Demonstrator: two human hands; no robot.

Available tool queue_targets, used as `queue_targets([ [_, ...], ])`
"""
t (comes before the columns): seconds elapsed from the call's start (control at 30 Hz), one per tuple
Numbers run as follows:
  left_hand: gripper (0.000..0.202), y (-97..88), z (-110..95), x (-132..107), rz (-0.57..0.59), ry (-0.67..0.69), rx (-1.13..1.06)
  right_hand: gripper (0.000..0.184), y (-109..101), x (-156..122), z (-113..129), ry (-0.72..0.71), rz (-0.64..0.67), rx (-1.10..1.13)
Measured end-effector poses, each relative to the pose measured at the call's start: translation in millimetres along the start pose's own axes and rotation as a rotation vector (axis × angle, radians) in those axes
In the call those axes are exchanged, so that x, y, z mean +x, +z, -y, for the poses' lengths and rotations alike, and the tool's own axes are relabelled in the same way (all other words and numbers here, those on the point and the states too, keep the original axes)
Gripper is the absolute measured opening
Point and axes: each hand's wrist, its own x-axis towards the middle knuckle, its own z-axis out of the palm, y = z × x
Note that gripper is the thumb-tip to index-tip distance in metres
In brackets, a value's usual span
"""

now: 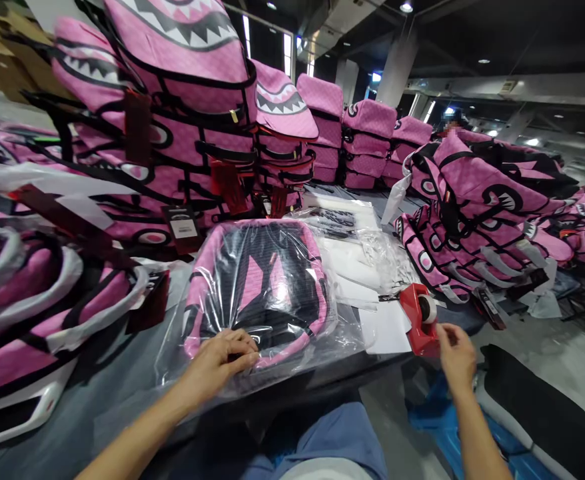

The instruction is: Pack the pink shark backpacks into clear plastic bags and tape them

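A pink and black backpack (252, 280) lies in a clear plastic bag (345, 337) on the table in front of me. My left hand (225, 357) rests at the bag's near edge, fingers bent and pressed together on the plastic. To the right stands a red tape dispenser (415, 313) with a roll of tape (426, 309) in it. My right hand (456, 353) is at the dispenser's front end, thumb and index finger pinched together at the tape. The strip between those fingertips is too small to see clearly.
Pink backpacks (202, 93) with shark-mouth prints are piled behind and to the left. Another stack (472, 200) stands on the right. White sheets and clear bags (357, 260) lie beyond the dispenser. A white-framed device (27, 413) sits at lower left, a blue stool (437, 413) below right.
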Motion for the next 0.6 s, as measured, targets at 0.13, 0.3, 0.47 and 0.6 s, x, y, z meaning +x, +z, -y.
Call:
queue_targets([
  [0.13,0.039,0.6,0,1,0.000,-0.016,-0.028,0.062,-38,30,-35,0.153,0.109,-0.176],
  [0.3,0.037,3.4,3,2,-0.031,-0.039,-0.073,0.061,-27,28,-37,0.462,0.168,0.100],
  [0.47,0.038,4.9,6,2,-0.024,-0.022,-0.072,0.053,-19,32,-28,0.322,0.187,0.132],
  [0.6,0.039,5.3,5,3,-0.018,-0.037,-0.035,0.056,-14,37,-22,0.246,0.178,0.072],
])
